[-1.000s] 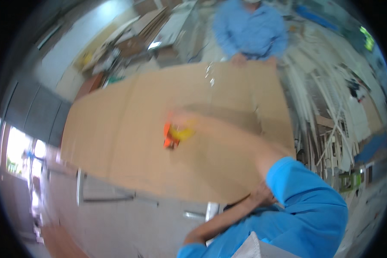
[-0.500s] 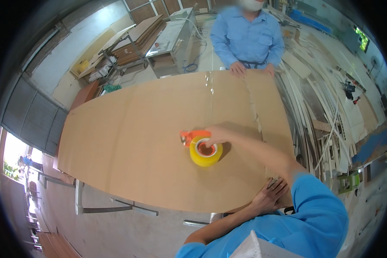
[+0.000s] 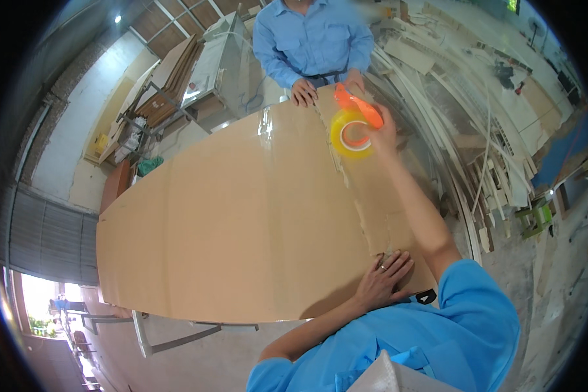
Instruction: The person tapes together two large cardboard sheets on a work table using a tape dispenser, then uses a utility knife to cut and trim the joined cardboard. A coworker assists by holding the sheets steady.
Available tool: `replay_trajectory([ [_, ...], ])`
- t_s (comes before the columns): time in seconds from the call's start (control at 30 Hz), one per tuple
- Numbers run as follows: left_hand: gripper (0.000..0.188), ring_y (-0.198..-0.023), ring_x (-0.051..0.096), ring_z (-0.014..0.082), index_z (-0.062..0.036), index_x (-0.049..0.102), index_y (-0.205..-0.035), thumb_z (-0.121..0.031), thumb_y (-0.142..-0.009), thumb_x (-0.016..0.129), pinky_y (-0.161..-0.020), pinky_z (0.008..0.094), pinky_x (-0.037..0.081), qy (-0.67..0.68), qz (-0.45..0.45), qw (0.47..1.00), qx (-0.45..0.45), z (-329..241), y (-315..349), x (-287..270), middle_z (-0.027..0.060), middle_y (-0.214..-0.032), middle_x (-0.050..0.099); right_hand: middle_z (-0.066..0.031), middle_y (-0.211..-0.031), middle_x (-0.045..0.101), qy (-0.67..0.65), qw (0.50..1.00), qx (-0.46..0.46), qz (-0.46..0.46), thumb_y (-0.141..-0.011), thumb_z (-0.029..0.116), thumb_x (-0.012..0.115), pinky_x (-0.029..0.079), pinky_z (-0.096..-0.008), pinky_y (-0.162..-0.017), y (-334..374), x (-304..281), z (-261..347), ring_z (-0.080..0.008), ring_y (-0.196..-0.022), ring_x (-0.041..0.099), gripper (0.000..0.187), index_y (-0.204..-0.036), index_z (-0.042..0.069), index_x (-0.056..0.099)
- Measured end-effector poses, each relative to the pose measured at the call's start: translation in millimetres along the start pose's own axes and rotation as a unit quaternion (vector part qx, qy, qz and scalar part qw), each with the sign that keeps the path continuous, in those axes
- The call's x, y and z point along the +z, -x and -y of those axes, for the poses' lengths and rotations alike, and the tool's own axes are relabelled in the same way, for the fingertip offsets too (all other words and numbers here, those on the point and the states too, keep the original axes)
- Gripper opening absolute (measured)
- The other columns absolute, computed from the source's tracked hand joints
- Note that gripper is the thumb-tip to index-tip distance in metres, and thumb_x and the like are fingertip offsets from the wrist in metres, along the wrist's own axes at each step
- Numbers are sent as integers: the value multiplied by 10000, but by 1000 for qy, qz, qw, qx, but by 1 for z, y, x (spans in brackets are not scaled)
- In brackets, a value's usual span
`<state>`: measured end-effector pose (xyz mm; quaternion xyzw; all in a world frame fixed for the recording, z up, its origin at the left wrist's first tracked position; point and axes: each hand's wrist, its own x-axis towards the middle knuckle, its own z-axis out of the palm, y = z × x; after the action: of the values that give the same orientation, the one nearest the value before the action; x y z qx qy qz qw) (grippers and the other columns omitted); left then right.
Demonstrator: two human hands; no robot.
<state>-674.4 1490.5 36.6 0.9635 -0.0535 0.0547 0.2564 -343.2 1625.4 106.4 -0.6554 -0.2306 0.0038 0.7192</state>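
My right hand (image 3: 383, 134) reaches to the far right of the cardboard, closed round an orange tape dispenser (image 3: 359, 104) carrying a big yellow roll of tape (image 3: 341, 138). The dispenser is beside the far edge, close to a co-worker's hand. My left hand (image 3: 387, 281) lies flat near the front edge, fingers spread over the cardboard (image 3: 242, 222) by a torn seam. That ragged seam (image 3: 356, 202) runs from near my left hand toward the far edge. A shiny strip of clear tape (image 3: 265, 127) sticks to the cardboard left of the seam.
Opposite me stands a co-worker in a blue shirt (image 3: 313, 42), one hand (image 3: 304, 93) resting on the far edge. Long wood offcuts (image 3: 451, 130) are heaped at the right. A panel cart (image 3: 170, 95) is at the far left, and metal legs (image 3: 176, 340) show under the cardboard.
My right hand has carried the tape dispenser from the middle of the cardboard to its far right. The view has shifted, and my left hand now lies flatter on the cardboard.
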Motion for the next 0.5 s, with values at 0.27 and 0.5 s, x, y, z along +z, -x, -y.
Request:
replay_trajectory([
  [0.27, 909, -1619, 297, 241, -201, 366, -1680, -658, -943, 640, -1290, 550, 235, 11, 43, 999, 4, 10, 2, 0, 39, -1753, 333, -214, -1278, 618, 269, 958, -103, -7, -839, 446, 855, 472, -526, -1048, 20, 9, -50, -426, -1217, 574, 800, -1418, 9, 519],
  [0.5, 909, -1604, 323, 243, -193, 386, -1669, -569, -910, 717, -1272, 538, 271, 31, 39, 999, 13, 12, -1, -3, 36, -1741, 357, -181, -1101, 755, 117, 980, 103, 124, -858, 502, 853, 541, -425, -896, -5, -3, -34, -346, -1025, 725, 635, -1194, -12, 695],
])
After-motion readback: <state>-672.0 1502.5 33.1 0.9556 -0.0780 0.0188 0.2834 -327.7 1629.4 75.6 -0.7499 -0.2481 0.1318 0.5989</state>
